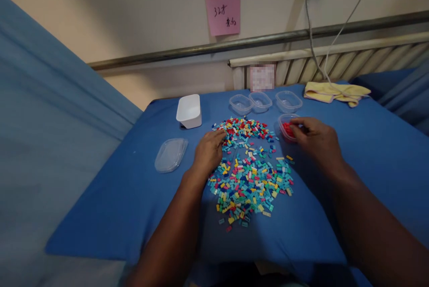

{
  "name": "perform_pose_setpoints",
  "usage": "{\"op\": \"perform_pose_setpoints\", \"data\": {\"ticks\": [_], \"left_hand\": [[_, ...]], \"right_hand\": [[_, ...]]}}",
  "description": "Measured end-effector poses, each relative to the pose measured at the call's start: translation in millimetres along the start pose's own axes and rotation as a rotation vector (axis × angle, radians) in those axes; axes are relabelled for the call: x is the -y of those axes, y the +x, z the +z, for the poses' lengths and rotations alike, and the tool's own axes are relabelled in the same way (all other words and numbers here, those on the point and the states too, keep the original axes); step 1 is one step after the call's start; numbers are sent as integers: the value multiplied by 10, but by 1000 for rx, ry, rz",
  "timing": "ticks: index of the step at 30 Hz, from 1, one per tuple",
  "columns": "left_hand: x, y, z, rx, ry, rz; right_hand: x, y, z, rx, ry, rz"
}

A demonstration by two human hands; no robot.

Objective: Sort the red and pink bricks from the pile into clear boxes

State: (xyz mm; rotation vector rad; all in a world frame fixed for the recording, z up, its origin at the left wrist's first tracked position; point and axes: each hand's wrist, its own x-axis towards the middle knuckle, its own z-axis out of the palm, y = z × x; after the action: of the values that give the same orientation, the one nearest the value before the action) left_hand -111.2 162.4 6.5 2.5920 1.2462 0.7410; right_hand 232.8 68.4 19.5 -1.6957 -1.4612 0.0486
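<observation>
Many small toy building bricks [250, 182] in mixed colours lie spread over the blue cloth in two joined heaps. At the left edge of the far heap [243, 128] is my left hand [209, 148], its fingers curled together among the bricks; whatever they pinch is hidden. To the right, a small clear plastic tub [280, 122] holds red bricks [287, 129]. My right hand [315, 137] reaches over that tub's right side, thumb and fingers drawn together just above the red bricks. I cannot make out what is between those fingertips.
Three clear tubs [240, 105] stand along the back, with a yellow cloth [335, 92] to their right. A white bin [189, 111] is at the back left, and clear lids [171, 155] lie in front of it. Behind the table [110, 197] are a radiator [335, 56] and hanging cables.
</observation>
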Motion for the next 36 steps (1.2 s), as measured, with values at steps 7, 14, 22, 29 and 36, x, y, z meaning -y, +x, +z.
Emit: {"op": "perform_pose_setpoints", "data": {"ticks": [7, 14, 22, 29, 36], "left_hand": [[8, 5, -69, 97, 38, 1], [11, -5, -184, 108, 151, -99], [-113, -22, -403, 210, 301, -243], [-108, -22, -299, 160, 172, -129], [-99, 67, -281, 243, 230, -192]], "right_hand": [[-108, 15, 57, 26, -165, -164], [309, -218, 282, 246, 94, -370], [373, -386, 548, 457, 204, -436], [361, -373, 571, 453, 242, -355], [359, -376, 586, 458, 244, -366]]}}
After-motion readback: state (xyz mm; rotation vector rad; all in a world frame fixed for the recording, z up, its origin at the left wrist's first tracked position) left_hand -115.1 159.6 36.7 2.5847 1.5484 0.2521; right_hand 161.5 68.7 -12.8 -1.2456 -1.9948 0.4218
